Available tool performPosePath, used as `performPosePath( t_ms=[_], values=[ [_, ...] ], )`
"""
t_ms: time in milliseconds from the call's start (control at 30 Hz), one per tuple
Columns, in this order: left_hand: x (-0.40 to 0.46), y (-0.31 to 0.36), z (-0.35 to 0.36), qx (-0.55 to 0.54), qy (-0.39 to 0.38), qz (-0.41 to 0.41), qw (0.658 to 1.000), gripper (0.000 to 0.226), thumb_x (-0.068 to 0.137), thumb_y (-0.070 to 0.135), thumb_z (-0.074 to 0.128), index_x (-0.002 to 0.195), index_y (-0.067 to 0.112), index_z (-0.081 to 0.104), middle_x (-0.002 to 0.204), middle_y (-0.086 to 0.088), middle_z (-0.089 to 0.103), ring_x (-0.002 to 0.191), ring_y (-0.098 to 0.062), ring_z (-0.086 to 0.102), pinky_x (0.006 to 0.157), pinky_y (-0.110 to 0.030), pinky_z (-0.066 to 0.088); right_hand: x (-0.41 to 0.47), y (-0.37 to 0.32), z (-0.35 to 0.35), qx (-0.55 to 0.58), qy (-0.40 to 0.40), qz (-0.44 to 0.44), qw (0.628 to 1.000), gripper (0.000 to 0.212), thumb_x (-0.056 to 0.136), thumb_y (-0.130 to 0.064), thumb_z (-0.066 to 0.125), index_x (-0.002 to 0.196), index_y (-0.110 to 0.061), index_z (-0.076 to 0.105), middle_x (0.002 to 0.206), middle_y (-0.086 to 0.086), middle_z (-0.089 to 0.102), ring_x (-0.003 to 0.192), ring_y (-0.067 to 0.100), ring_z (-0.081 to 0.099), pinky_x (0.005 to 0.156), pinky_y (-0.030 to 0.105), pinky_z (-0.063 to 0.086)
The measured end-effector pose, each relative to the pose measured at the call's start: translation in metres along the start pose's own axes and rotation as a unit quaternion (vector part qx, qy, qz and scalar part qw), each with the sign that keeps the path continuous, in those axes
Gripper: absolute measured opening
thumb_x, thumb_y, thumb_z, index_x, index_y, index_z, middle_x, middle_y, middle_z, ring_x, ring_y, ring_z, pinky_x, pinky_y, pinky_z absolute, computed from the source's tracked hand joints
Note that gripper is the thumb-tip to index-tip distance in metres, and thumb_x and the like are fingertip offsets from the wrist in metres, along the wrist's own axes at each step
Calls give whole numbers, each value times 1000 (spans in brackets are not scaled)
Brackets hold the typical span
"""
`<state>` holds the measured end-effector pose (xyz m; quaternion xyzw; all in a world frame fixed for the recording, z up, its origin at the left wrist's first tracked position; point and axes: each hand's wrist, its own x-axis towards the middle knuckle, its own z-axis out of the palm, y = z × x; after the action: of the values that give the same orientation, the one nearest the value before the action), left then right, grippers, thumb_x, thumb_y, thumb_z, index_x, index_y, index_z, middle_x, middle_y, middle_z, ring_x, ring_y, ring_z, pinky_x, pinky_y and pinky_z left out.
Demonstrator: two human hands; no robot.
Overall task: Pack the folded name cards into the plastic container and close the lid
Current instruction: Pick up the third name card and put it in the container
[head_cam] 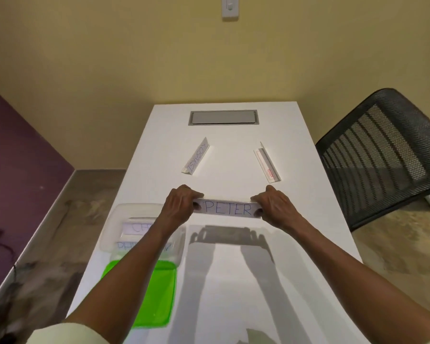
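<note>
From the head camera, a long white table (296,244) runs away toward a yellow wall, with a grey rectangular cable hatch (223,117) set into its far end. A black mesh office chair (382,155) stands off the table's right edge, well apart from the work. On the far wall hangs a white switch plate (230,7).

Near the left edge sits a clear plastic container (114,227), lid off. The left forearm crosses over it and hides much of its inside. Two white cards lie in it; one shows "CH" and the nearer one "PH", the rest covered or too blurred to read. Just nearer than the container, touching or almost touching it, lies a flat bright green plastic lid (144,294).

Above the table's middle, a white folded name card reading "PETER" (227,207) is held level. The left hand (180,204) pinches its left end and the right hand (274,206) pinches its right end, thumbs on the near face.

Farther off stand two more folded cards, apart from each other: a left tent card (196,156) with writing seen upside down, perhaps "KOSAKSI", and a right tent card (267,162) with a small red label I cannot read.
</note>
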<state>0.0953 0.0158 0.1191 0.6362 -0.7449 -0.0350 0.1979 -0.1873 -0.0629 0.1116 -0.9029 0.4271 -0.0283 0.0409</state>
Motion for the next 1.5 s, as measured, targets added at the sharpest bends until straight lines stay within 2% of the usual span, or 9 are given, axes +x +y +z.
performPosePath(
  t_ms=[200, 367, 500, 567, 733, 967, 1200, 1333, 1500],
  values=[
    [-42, -46, -25, -30, 7, -80, 996, 32, 71, 1, 79, 102, 6, 74, 88, -11, 75, 87, -31, 67, 77, -29, 48, 13, -59, 2, 9, 14, -39, 999, 32, 80, -20, 65, 111, -14, 65, 95, 5, 71, 93, 28, 51, 68, 37, 44],
    [-73, -84, -44, -28, -18, -149, 988, 30, 80, 10, 75, 110, 14, 73, 105, -9, 73, 104, -27, 63, 84, -27, 45, 27, -108, 4, 10, 12, -71, 997, 30, 81, -21, 65, 109, -13, 65, 93, 7, 70, 94, 30, 52, 68, 37, 44],
    [-93, -109, -55, -29, -43, -190, 980, 31, 81, 16, 74, 112, 19, 73, 112, -8, 71, 109, -25, 60, 87, -29, 45, 37, -143, 5, 4, -1, -82, 997, 10, 76, -21, 63, 85, -16, 63, 76, 5, 67, 87, 27, 50, 57, 33, 35],
    [-101, -119, -61, -23, -48, -200, 978, 32, 80, 17, 75, 112, 20, 73, 113, -8, 71, 110, -24, 60, 87, -28, 45, 42, -158, 6, 7, -7, -85, 996, 6, 73, -21, 64, 76, -16, 60, 70, 6, 64, 83, 27, 48, 54, 31, 29],
    [-116, -143, -70, -32, -61, -223, 972, 33, 81, 10, 71, 111, 20, 72, 101, -2, 75, 107, -17, 63, 80, -21, 43, 54, -187, 13, 5, -6, -99, 995, 10, 73, -22, 65, 80, -15, 64, 73, 6, 67, 84, 26, 49, 55, 31, 29],
    [-126, -172, -76, -15, -78, -226, 971, 33, 79, 7, 72, 111, 17, 73, 105, -6, 74, 105, -21, 66, 87, -23, 46, 68, -214, 21, 3, -8, -112, 994, 19, 74, -26, 69, 89, -14, 67, 81, 7, 70, 88, 27, 51, 58, 30, 30],
    [-127, -192, -81, -24, -94, -270, 958, 36, 80, 1, 68, 111, 19, 72, 97, -7, 76, 75, -7, 63, 71, -14, 39, 82, -237, 28, 2, -29, -116, 993, 19, 72, -28, 67, 78, -11, 63, 77, 8, 67, 87, 29, 51, 60, 32, 33],
    [-127, -202, -80, -4, -99, -254, 962, 32, 79, 4, 72, 109, 15, 73, 100, -11, 75, 92, -20, 69, 80, -21, 46, 87, -247, 35, 2, -43, -121, 992, 21, 71, -30, 66, 71, -11, 56, 72, 11, 65, 85, 30, 51, 59, 32, 28],
    [-125, -207, -77, 28, -140, -237, 961, 37, 77, 13, 79, 114, 12, 71, 110, -18, 70, 98, -27, 67, 89, -31, 51, 96, -252, 45, -2, -59, -125, 990, 25, 72, -31, 67, 81, -8, 63, 77, 14, 66, 88, 31, 52, 61, 31, 27]
  ],
)
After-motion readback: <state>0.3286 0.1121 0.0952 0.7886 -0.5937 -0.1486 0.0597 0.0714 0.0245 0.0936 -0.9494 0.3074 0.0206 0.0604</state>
